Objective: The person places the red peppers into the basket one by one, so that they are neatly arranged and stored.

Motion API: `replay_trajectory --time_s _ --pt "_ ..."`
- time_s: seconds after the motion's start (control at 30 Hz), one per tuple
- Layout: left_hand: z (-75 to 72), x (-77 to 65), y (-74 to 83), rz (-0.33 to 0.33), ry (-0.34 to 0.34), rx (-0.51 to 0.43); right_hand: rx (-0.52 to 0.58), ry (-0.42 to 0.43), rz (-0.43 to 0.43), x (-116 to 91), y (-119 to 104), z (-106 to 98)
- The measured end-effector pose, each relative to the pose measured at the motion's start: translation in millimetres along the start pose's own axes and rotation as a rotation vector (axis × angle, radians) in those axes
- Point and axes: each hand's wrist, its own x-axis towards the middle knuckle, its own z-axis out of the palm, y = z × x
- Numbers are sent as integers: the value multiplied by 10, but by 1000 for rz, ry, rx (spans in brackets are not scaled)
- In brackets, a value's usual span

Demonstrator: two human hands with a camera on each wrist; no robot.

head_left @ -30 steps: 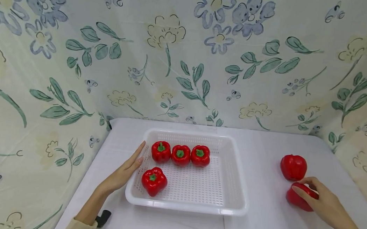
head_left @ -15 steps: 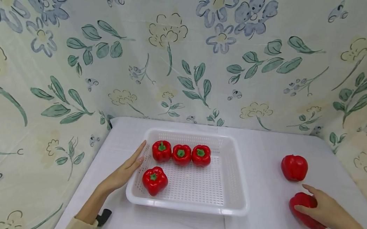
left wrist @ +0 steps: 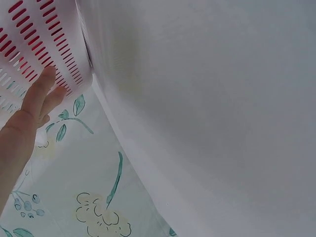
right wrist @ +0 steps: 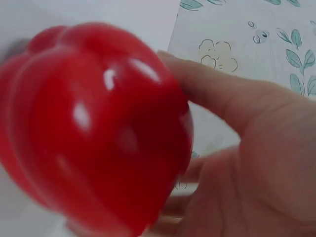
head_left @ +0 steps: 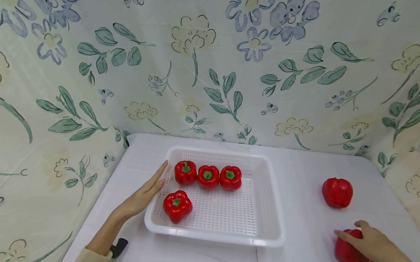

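Note:
My left hand (head_left: pixel 141 197) rests with straight fingers against the left side of a white perforated plastic basket (head_left: pixel 278 215). In the left wrist view its fingertips touch the slotted wall. At the right, my right hand (head_left: pixel 378 246) holds a red bell pepper (head_left: pixel 350 254) low at the table. Seen from the right wrist, thumb and fingers curve round this glossy bell pepper (right wrist: pixel 98 128), with some fingers hidden behind it. Another red bell pepper (head_left: pixel 337 193) lies just beyond that hand, apart from it.
Inside the basket, three red bell peppers (head_left: pixel 208 177) stand in a row at the back. One more bell pepper (head_left: pixel 177 207) sits at the front left. A white cloth covers the table (head_left: pixel 308 169), and a floral curtain (head_left: pixel 214 67) hangs behind it.
My right hand and its bell pepper have moved nearer to me and slightly right, away from the other loose pepper. The pepper has turned. My left hand stays at the basket.

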Motion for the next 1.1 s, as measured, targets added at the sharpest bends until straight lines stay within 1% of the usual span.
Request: replay_trajectory --time_s 0.13,0.2,0.27,0.37,0.53,0.63,0.93,1.1 --pt "-5 2 -2 -2 2 -2 24 64 -130 40 -9 33" --pt "-6 1 -6 0 4 -3 26 89 -164 48 -28 51" --pt "-3 -2 -6 5 2 -1 28 106 -178 42 -50 60" --pt "4 -2 -1 10 0 -1 57 99 -176 31 -41 73" --pt "6 2 3 13 -1 0 111 52 -134 5 19 117" --pt "2 2 3 13 -1 0 125 46 -122 -21 30 148" --pt "6 -3 -7 3 3 0 125 69 -145 -15 -6 144" --pt "8 1 -8 10 2 0 159 123 -170 -19 -73 90"
